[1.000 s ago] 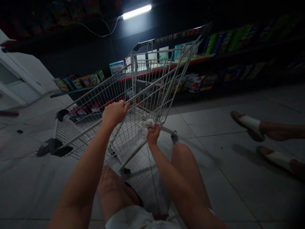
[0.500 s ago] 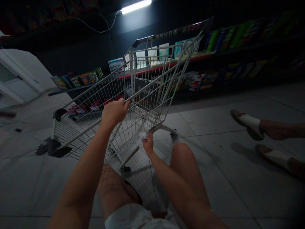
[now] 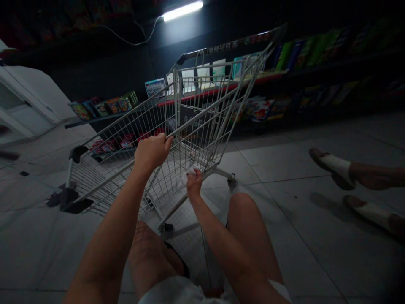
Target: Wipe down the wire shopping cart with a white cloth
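Note:
A metal wire shopping cart point(image 3: 202, 114) stands tilted across the head view in front of me. My left hand point(image 3: 152, 151) is wrapped round the top rail of its near side. Lower down, my right hand point(image 3: 194, 183) pinches a crumpled white cloth or tissue point(image 3: 185, 177) against the lower wires of the basket, just above the leg frame. Part of the cloth is hidden by the fingers. A dark panel with pale round symbols point(image 3: 193, 120) hangs inside the cart.
Dark shelves behind the cart hold books point(image 3: 190, 80) and colourful boxes point(image 3: 104, 105). A lit tube lamp point(image 3: 182, 10) hangs above. On the right, another person's feet in white shoes point(image 3: 335, 162) rest on the tiled floor point(image 3: 284, 236). A pale door point(image 3: 27, 114) stands far left.
My right hand has moved slightly up and left with the white cloth along the lower wires. My left hand keeps its grip on the rail.

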Available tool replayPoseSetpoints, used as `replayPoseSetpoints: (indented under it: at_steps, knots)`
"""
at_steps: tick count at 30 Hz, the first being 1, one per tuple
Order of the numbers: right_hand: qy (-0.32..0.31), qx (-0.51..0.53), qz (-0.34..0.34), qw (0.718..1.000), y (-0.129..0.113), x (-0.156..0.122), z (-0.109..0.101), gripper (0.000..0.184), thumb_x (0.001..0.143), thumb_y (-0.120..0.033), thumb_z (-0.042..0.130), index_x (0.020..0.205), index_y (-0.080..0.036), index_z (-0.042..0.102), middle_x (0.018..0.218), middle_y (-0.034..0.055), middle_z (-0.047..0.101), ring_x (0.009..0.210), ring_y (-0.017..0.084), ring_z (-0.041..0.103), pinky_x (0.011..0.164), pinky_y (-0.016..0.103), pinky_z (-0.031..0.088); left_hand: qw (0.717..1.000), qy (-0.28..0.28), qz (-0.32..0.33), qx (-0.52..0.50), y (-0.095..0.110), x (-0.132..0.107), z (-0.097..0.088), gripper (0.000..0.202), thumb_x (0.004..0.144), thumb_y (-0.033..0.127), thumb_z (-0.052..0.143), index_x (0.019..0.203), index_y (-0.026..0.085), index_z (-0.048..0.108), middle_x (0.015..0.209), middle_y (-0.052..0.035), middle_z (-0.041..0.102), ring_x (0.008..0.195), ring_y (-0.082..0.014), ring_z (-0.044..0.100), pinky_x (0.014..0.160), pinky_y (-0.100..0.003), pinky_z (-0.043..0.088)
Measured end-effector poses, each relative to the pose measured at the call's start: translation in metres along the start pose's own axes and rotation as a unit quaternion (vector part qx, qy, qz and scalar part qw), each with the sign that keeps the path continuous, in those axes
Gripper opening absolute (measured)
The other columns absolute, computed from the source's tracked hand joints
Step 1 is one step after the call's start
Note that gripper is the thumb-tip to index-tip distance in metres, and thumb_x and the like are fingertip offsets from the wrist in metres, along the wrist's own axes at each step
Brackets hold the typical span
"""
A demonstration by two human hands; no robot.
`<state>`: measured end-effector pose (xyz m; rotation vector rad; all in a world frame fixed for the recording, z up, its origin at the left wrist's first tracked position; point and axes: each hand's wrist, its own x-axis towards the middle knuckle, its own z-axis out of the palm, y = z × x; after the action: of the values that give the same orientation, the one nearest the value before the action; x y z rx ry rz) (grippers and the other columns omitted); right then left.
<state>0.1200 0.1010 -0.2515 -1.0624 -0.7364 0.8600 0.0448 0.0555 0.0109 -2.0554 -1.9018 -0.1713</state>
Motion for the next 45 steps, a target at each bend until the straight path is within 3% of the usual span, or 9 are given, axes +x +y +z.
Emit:
replayPoseSetpoints:
  at_steps: [5,8,13,18,22,26,29,35,45]
  knots:
    - [0.014,-0.078,-0.242,0.967,-0.082,0.040,0.012,0.023,0.079,-0.022,0.048,0.096,-0.021,0.062,0.111,0.0064,0.052,0.110,0.019,0.053,0.103,0.040,0.045,1.000,-0.002,-0.001,0.004,0.000,0.000,0.000,0.059,0.098,0.055,0.020,0.107,0.017,0.065,0.096,-0.0148,0.073,0.086,-0.0289,0.069,0.076,-0.041,0.050]
    - [-0.039,-0.166,-0.329,0.929,-0.102,0.059,0.011,0.028,0.081,-0.016,0.046,0.099,-0.025,0.065,0.123,0.0069,0.048,0.123,0.022,0.048,0.109,0.043,0.042,1.000,-0.012,-0.004,-0.006,0.000,0.000,-0.001,0.059,0.098,0.055,0.020,0.107,0.018,0.065,0.096,-0.0151,0.072,0.087,-0.0297,0.069,0.077,-0.042,0.049]
    - [-0.161,-0.271,-0.328,0.890,-0.048,0.041,-0.018,0.034,0.071,-0.008,0.049,0.095,-0.022,0.069,0.117,0.0078,0.054,0.117,0.024,0.052,0.107,0.044,0.045,1.000,-0.013,-0.013,-0.006,0.000,-0.001,-0.001,0.058,0.098,0.056,0.021,0.107,0.019,0.065,0.096,-0.0150,0.073,0.087,-0.0300,0.069,0.076,-0.041,0.049]
    - [-0.177,-0.248,-0.276,0.912,-0.003,0.010,-0.050,0.026,0.068,-0.008,0.047,0.078,-0.021,0.068,0.098,0.0070,0.058,0.099,0.021,0.059,0.091,0.039,0.055,1.000,-0.011,-0.004,-0.002,0.000,-0.001,-0.002,0.058,0.098,0.055,0.020,0.105,0.018,0.064,0.097,-0.0158,0.073,0.087,-0.0297,0.069,0.074,-0.040,0.049]
    - [-0.097,-0.234,-0.313,0.915,-0.055,0.010,-0.036,0.030,0.083,-0.018,0.044,0.101,-0.023,0.068,0.119,0.0095,0.054,0.120,0.025,0.051,0.106,0.047,0.047,1.000,-0.016,0.005,0.006,0.000,-0.002,-0.005,0.056,0.099,0.052,0.018,0.106,0.018,0.062,0.097,-0.0158,0.073,0.086,-0.0288,0.070,0.073,-0.038,0.049]
    - [-0.167,-0.263,-0.473,0.824,-0.141,0.032,-0.003,0.043,0.091,-0.019,0.043,0.129,-0.029,0.059,0.143,0.0039,0.046,0.135,0.023,0.044,0.115,0.042,0.041,1.000,0.000,0.026,0.010,-0.003,-0.008,-0.006,0.051,0.101,0.045,0.016,0.112,0.019,0.058,0.098,-0.0137,0.074,0.085,-0.0267,0.070,0.073,-0.036,0.048]
    - [-0.188,-0.319,-0.506,0.779,-0.182,0.058,0.010,0.048,0.090,-0.015,0.043,0.135,-0.030,0.055,0.141,0.0011,0.051,0.128,0.021,0.050,0.109,0.039,0.048,0.999,0.003,0.042,0.005,-0.007,-0.012,-0.007,0.050,0.101,0.044,0.016,0.108,0.021,0.060,0.097,-0.0120,0.075,0.085,-0.0250,0.070,0.072,-0.035,0.047]
    - [-0.177,-0.385,-0.504,0.752,-0.205,0.108,0.001,0.046,0.085,-0.012,0.048,0.127,-0.027,0.060,0.121,0.0013,0.060,0.111,0.019,0.057,0.094,0.034,0.054,0.999,0.018,0.047,-0.003,-0.012,-0.012,-0.006,0.051,0.100,0.047,0.019,0.105,0.021,0.063,0.094,-0.0116,0.074,0.082,-0.0244,0.069,0.069,-0.033,0.045]
    - [-0.079,-0.473,-0.393,0.785,-0.241,0.202,-0.044,0.051,0.080,-0.005,0.044,0.127,-0.016,0.061,0.133,0.0093,0.058,0.111,0.020,0.058,0.098,0.039,0.048,0.997,0.023,0.071,-0.012,-0.022,-0.013,-0.003,0.052,0.100,0.047,0.020,0.103,0.020,0.064,0.089,-0.0124,0.074,0.081,-0.0262,0.069,0.068,-0.034,0.045]
